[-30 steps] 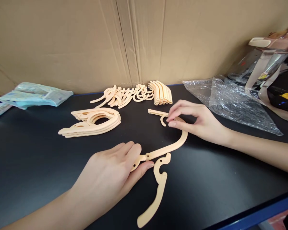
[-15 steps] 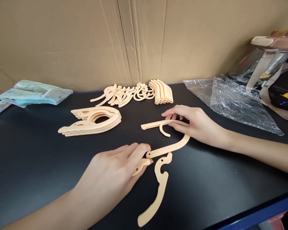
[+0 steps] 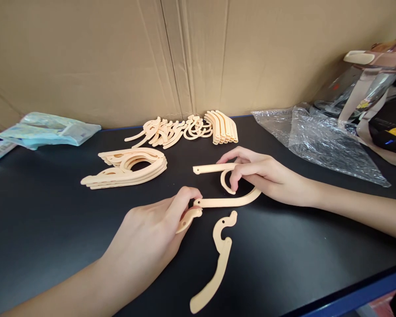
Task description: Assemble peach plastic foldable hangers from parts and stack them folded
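Cream plastic folding-hanger parts lie about my hands on the black table. My right hand (image 3: 262, 174) is closed round the bend of a hanger frame (image 3: 226, 202), its fingertips by the curved hook (image 3: 225, 182). One straight arm of the frame points left above the hook, the other runs to my left hand. My left hand (image 3: 158, 222) grips a curved hanger arm piece (image 3: 188, 219), its knobbed end beside the holed end of the frame; whether they are joined I cannot tell. A loose jointed hanger arm (image 3: 218, 268) lies just in front of my hands.
A stack of folded hangers (image 3: 125, 169) lies left of the middle. Behind it are a pile of loose hanger arms (image 3: 165, 132) and stacked frames (image 3: 222, 127), near a cardboard wall (image 3: 102, 57). Clear plastic bags (image 3: 330, 141), a strapped bottle (image 3: 366, 83) and a blue packet (image 3: 49, 130) stand around.
The frame's near arm has swung up and left to a more level position, and my left hand has moved up with its piece. My right fingers have shifted onto the hook.
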`<action>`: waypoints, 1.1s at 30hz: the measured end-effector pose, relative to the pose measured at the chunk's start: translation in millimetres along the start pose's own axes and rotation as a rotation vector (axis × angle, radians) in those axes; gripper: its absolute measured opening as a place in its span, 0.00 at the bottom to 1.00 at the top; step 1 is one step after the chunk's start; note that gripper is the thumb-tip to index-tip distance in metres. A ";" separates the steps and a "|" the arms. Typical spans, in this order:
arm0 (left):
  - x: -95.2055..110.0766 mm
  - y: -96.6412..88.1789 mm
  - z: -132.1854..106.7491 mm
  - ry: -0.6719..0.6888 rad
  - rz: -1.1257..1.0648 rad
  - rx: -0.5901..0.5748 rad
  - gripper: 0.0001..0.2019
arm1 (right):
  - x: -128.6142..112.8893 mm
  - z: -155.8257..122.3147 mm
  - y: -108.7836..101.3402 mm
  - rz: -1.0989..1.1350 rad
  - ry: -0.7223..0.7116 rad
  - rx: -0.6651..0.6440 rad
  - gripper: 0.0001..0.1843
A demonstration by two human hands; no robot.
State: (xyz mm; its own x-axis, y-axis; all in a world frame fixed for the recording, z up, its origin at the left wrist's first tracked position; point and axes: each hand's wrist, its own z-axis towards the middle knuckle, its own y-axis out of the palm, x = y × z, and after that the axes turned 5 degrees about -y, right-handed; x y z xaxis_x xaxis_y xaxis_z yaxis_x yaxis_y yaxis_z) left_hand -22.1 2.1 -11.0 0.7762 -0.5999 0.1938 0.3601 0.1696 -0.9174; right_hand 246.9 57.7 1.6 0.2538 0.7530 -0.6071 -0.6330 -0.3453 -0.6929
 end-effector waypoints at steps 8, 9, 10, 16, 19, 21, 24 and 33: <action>-1.2 0.0 -1.7 -0.021 0.012 0.006 0.08 | -8.9 1.4 2.8 0.175 0.131 -0.114 0.08; -1.7 0.2 -1.9 -0.030 0.016 0.005 0.08 | -9.4 1.8 3.3 0.178 0.137 -0.117 0.10; -2.0 0.3 -1.9 -0.037 0.016 0.004 0.08 | -9.9 2.1 3.7 0.182 0.141 -0.121 0.11; -0.1 -4.8 3.6 -0.090 0.030 -0.015 0.09 | -11.1 1.3 3.6 0.224 0.200 -0.142 0.09; 1.5 -8.1 5.0 -0.107 0.045 0.011 0.11 | -8.7 0.3 2.2 0.323 0.217 -0.138 0.10; 1.0 -8.7 4.8 -0.082 0.037 0.025 0.10 | -6.5 0.3 1.0 0.371 0.227 -0.143 0.11; -1.9 -7.4 5.0 -0.034 0.037 0.024 0.10 | -4.4 0.9 -0.6 0.407 0.227 -0.162 0.11; -1.9 -5.2 5.5 0.027 0.008 -0.030 0.14 | -4.4 1.7 -1.7 0.453 0.212 -0.173 0.09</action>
State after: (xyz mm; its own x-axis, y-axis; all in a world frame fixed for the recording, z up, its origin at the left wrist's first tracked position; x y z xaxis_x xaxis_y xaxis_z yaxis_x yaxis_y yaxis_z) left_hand -22.6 6.6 -4.6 0.7646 -0.6197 0.1771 0.3381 0.1516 -0.9288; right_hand 245.7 55.9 6.1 0.1370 0.3833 -0.9134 -0.5882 -0.7105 -0.3864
